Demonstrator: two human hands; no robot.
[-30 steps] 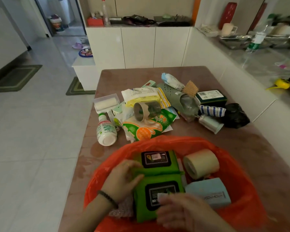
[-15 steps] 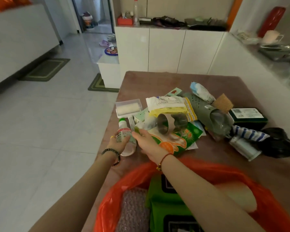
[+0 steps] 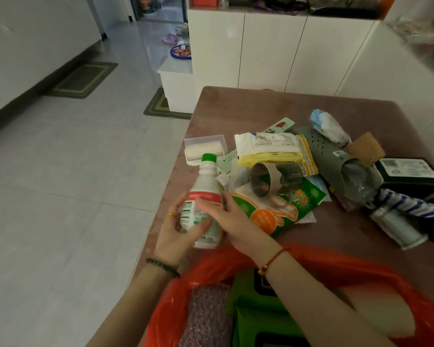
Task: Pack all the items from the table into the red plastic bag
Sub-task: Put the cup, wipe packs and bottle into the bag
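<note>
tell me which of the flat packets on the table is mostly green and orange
The green and orange packet beside the right hand, under the tape roll. The yellow and white packet lies farther back.

- A home, by the look of it: an open living and kitchen area with a pale tiled floor (image 3: 68, 196).
- White glossy cabinets (image 3: 268, 48) line the far wall, their top crowded with household clutter.
- Green bordered door mats (image 3: 84, 78) lie on the floor by the walls.
- A brown stone-look table (image 3: 261, 108) carries everyday goods: a bottle, packets, a tape roll.
</note>
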